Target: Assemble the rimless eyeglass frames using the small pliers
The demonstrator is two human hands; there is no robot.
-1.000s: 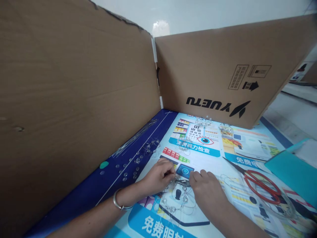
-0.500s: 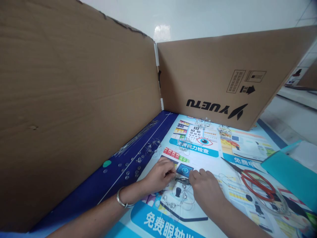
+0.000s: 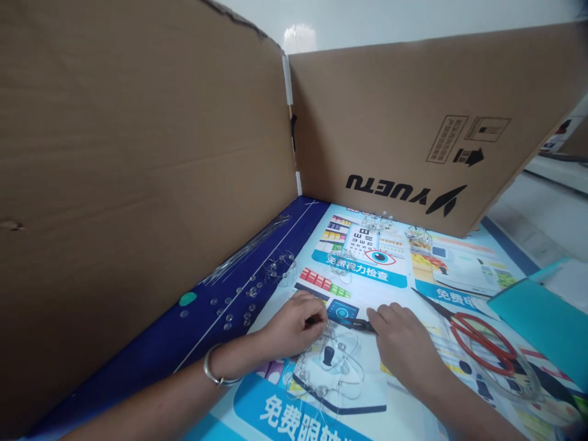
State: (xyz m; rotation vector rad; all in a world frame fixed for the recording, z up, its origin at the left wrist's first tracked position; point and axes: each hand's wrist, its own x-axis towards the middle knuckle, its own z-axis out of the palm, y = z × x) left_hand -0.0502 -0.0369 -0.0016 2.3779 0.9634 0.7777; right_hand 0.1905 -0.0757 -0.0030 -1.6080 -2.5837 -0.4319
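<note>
My left hand pinches the top of a beaded wire piece, thin looped wire with clear round beads that hangs down over the printed sheet. My right hand is wrapped round a pair of pliers, whose dark jaws point left toward my left fingertips. A small gap lies between the jaws and those fingers. Whether the jaws touch any wire I cannot make out. The pliers' handles are hidden in my palm.
Loose clear beads, a green disc and straight wires lie left. Beaded wire clusters sit farther back. Red-handled scissors and a teal folder are right. Cardboard walls enclose the back and left.
The pliers have moved right, away from my left fingers, with my right hand. My left hand keeps its pinch on the wire piece. The view has shifted slightly.
</note>
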